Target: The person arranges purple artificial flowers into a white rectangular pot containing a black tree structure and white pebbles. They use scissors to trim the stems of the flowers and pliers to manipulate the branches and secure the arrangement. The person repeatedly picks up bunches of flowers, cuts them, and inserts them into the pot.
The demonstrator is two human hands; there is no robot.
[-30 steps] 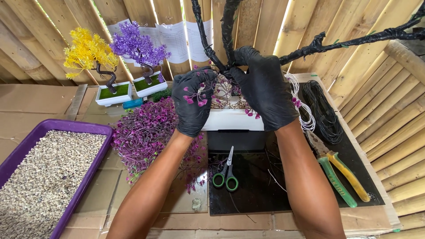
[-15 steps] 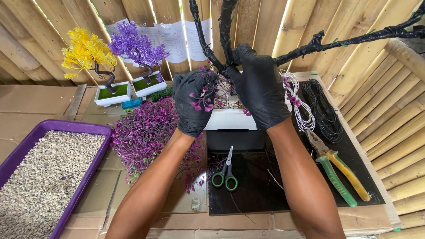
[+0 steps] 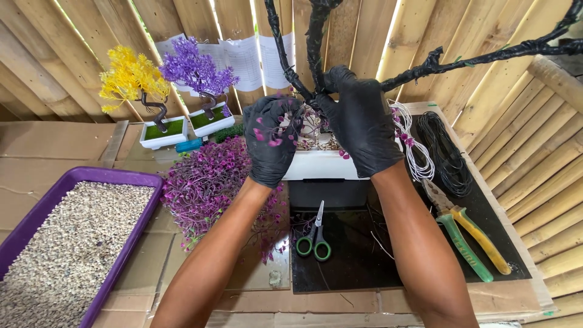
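At trunk base (image 3: 306,79): left hand (image 3: 271,141), right hand (image 3: 359,124) closed, pinching purple sprig (image 3: 274,130).

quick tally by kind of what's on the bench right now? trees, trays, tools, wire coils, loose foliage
Miniature trees: 3 – yellow tree, purple tree, bare black tree gripped by the left hand and right hand
Gravel trays: 1 – purple tray
Tools: 2 – scissors, pliers
Wire coils: 2 – white coil, black coil
Foliage piles: 1 – purple foliage
Total: 9

Bright daylight through slats, soft shadows, sharp, edge distortion.
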